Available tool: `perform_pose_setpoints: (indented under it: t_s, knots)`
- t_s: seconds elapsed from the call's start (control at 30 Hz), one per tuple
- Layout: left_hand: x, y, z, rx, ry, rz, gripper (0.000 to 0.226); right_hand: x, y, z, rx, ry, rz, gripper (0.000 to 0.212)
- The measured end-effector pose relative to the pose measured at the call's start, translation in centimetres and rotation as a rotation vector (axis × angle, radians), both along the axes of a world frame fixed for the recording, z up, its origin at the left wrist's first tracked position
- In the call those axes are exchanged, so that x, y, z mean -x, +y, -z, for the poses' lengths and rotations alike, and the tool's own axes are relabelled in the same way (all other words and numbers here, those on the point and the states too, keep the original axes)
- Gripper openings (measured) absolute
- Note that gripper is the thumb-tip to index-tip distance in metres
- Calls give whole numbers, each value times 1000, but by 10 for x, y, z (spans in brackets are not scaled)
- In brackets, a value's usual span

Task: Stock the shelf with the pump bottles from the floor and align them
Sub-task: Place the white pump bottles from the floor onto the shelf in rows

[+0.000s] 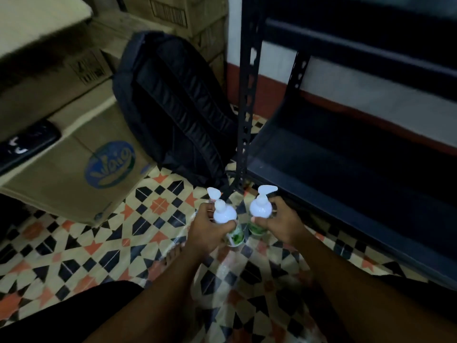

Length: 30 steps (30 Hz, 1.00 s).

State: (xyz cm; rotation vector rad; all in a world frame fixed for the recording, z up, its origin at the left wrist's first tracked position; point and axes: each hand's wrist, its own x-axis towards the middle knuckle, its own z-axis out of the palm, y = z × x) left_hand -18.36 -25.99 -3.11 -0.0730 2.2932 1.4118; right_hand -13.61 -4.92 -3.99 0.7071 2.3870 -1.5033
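Observation:
I hold two white pump bottles with green labels above the patterned floor. My left hand grips the left pump bottle round its body. My right hand grips the right pump bottle the same way. Both pump heads point away from me, upright. The dark metal shelf stands to the right; its lowest board is bare and lies just beyond my right hand. Its front left post rises right behind the bottles.
A black backpack leans on the floor left of the shelf post. Cardboard boxes are stacked at the left and back. The tiled floor spreads below; my bare foot shows beneath my left arm.

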Motion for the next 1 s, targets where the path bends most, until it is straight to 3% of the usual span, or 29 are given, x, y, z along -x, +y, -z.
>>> perform_pose_setpoints:
  t_s: [0.2,0.57,0.73,0.9,1.0]
  knots:
    - [-4,16,-107,-160,111,64,35,-25,15,-114,-12,137,74,46]
    - [-39,41,-306,-497,288,103,24,-85,5,-320,92,533,101,33]
    - [-63,53,-341,-641,224,73,25,-109,5,-351,227,591,143,36]
    - [-85,57,-333,-729,89,49,35,-126,5,-345,360,582,225,50]
    - [-93,63,-330,-721,41,49,39,-130,4,-342,430,581,263,45]
